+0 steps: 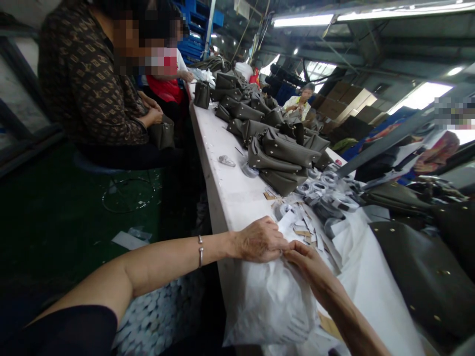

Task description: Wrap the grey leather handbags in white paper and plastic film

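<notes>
A full white plastic bag [270, 301] is at the near end of the white table, right below my hands. My left hand [260, 241], with a silver bracelet on its wrist, is closed at the gathered top of the bag. Touching it from the right, my right hand [306, 259] pinches at the same spot. The bag's contents show only faintly through the plastic. Just beyond my hands lie white paper strips [302, 222] and rolls of grey tape [322, 190].
Dark bags with metal studs [282, 153] are heaped along the table [222, 180]. A co-worker in a patterned top [89, 84] sits at the left, and others sit farther back. More dark bags [419, 267] lie at the right. A stool [128, 195] stands on the green floor.
</notes>
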Motion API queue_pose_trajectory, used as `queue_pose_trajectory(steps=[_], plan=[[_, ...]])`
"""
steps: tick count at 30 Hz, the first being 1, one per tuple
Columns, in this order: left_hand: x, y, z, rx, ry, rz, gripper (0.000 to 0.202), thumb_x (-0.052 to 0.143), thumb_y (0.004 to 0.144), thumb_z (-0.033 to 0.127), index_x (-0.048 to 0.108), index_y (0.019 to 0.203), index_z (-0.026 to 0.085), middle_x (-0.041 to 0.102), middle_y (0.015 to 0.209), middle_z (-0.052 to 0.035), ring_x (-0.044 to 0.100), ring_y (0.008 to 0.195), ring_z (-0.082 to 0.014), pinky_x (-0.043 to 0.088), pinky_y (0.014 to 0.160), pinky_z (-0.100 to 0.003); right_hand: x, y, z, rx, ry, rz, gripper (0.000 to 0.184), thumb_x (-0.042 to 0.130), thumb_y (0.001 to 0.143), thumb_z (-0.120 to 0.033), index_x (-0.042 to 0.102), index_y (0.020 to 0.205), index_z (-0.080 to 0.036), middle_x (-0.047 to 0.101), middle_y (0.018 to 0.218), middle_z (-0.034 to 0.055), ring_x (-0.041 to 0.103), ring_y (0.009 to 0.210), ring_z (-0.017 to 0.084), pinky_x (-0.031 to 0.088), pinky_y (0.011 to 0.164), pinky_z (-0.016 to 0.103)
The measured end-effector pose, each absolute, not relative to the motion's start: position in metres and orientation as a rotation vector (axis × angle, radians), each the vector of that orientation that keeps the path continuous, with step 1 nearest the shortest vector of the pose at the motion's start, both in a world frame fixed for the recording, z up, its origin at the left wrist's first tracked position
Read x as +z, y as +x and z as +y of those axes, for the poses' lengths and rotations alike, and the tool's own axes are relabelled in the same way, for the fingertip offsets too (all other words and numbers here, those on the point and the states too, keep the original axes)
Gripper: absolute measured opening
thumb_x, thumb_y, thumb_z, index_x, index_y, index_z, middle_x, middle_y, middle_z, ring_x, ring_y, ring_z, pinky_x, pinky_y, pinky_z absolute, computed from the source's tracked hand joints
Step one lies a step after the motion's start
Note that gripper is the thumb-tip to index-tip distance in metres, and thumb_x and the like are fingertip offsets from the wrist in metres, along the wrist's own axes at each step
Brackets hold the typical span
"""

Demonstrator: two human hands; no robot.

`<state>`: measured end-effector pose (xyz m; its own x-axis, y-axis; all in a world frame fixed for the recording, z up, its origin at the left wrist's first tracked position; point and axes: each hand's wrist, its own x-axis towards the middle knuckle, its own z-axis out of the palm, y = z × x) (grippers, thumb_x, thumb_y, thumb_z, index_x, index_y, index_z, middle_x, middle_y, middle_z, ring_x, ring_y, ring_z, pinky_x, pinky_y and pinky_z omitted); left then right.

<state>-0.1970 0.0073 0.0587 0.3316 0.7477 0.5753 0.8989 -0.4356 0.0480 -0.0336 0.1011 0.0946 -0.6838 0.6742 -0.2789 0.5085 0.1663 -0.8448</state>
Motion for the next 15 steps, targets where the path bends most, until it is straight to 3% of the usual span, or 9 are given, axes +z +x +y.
queue_pose_trajectory(steps=[6, 9, 11, 15], plan=[[0.063, -0.191, 0.007, -0.727, -2.332, -1.553, 0.007, 0.058, 0.088, 0.024, 0.063, 0.086, 0.019, 0.067, 0.078, -0.002, 0.06, 0.08, -0.0197, 0.04, 0.083, -0.037, 0.086, -0.04, 0.094, 1.364, -1.125, -2.251, 0.018, 0.06, 0.055, -0.035, 0.048, 0.054, -0.022, 0.045, 0.052, -0.0057, 0.038, 0.054, 0.012, 0.029, 0.052, 0.025], [0.071, -0.195, 0.007, -0.754, -2.362, -1.619, 0.007, 0.059, 0.089, 0.022, 0.063, 0.085, 0.018, 0.069, 0.081, -0.0023, 0.062, 0.08, -0.0194, 0.044, 0.083, -0.036, 0.098, -0.037, 0.101, 1.452, -1.118, -2.279, 0.02, 0.066, 0.055, -0.037, 0.059, 0.058, -0.019, 0.054, 0.056, -0.0029, 0.045, 0.057, 0.014, 0.035, 0.055, 0.026], [0.071, -0.206, 0.001, -0.953, -2.341, -1.67, 0.01, 0.061, 0.091, 0.026, 0.063, 0.094, 0.017, 0.07, 0.094, -0.005, 0.064, 0.091, -0.0197, 0.045, 0.09, -0.036, 0.111, -0.02, 0.113, 1.457, -1.141, -2.208, 0.03, 0.072, 0.059, -0.044, 0.069, 0.072, -0.018, 0.064, 0.066, 0.001, 0.054, 0.064, 0.017, 0.041, 0.059, 0.028], [0.046, -0.225, -0.042, -1.745, -1.971, -1.94, 0.066, 0.069, 0.086, 0.048, 0.044, 0.137, 0.015, 0.051, 0.14, -0.0173, 0.047, 0.131, -0.0275, 0.038, 0.11, -0.044, 0.12, 0.021, 0.139, 1.077, -1.203, -2.095, 0.041, 0.073, 0.066, -0.059, 0.073, 0.084, -0.022, 0.072, 0.087, 0.0058, 0.064, 0.082, 0.026, 0.049, 0.064, 0.032]])
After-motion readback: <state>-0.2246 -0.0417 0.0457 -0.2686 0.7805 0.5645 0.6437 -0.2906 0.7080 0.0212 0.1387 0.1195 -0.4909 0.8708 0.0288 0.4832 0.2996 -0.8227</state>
